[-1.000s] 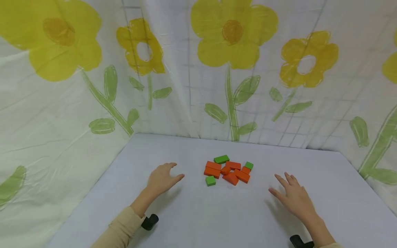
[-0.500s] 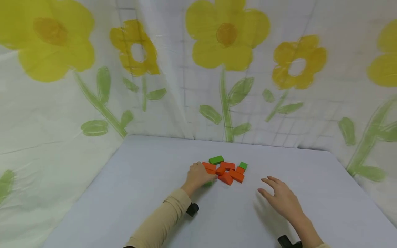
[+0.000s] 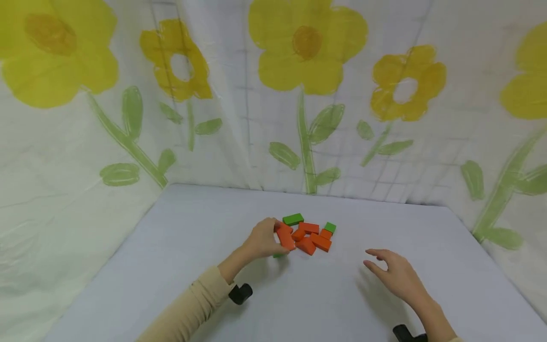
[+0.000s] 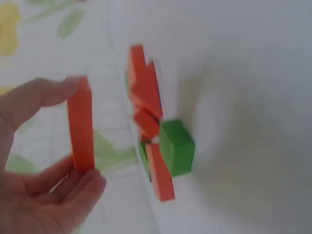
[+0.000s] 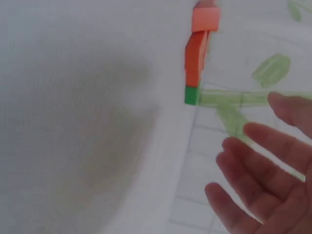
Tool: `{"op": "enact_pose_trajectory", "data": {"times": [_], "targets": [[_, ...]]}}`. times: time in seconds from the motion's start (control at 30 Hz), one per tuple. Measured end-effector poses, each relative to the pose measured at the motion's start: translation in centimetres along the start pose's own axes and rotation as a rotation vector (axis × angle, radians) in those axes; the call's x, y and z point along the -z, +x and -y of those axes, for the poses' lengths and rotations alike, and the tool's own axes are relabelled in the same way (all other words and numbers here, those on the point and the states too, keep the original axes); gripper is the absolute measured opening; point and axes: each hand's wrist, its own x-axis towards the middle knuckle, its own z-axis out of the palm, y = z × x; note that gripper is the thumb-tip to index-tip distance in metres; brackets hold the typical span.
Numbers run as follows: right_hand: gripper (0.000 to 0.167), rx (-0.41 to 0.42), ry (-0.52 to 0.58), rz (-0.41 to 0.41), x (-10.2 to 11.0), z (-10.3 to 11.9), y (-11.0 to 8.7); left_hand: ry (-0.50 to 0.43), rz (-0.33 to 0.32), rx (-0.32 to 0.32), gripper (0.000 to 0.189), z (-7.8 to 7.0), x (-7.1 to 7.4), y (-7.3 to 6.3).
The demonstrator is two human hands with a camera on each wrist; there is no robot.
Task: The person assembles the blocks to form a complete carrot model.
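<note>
My left hand (image 3: 261, 239) pinches an orange rectangular block (image 4: 81, 126) between thumb and fingertips, gripping it by its two ends. In the left wrist view the block is held up off the table, apart from the others. Below it lie a green block (image 4: 176, 147), another orange rectangular block (image 4: 160, 173) and an orange triangular block (image 4: 147, 92). In the head view the left hand partly covers the near green block (image 3: 278, 255). My right hand (image 3: 397, 273) hovers over the table to the right of the blocks, its fingers relaxed and nothing in them.
The pile also has a long green block (image 3: 293, 219) at the back, a small green block (image 3: 330, 227) at its right end and several orange blocks (image 3: 321, 242). The white table (image 3: 325, 299) meets a flower-printed curtain (image 3: 231, 156) at its far edge.
My left hand has reached right to the pile, taken hold of an orange block, and drawn back slightly left with it. The right hand has stayed about where it was.
</note>
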Motion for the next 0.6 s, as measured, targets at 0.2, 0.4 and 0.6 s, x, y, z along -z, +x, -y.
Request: {"op": "enact_pose_trajectory", "data": {"times": [0.2, 0.4, 0.6], "targets": [[0.031, 0.037, 0.1, 0.152, -1.3, -1.5, 3.1, 0.002, 0.234, -0.116, 0.055, 0.0, -1.4, -3.1], [0.028, 0.248, -0.042, 0.186, -3.5, 0.5, 6.4, 0.027, 0.29, -0.094, 0.056, 0.9, -2.4, -3.5], [0.041, 0.309, -0.238, 0.272, -5.7, 2.9, 8.7, 0.018, 0.311, -0.06, 0.058, 1.1, -1.9, -3.6]]}}
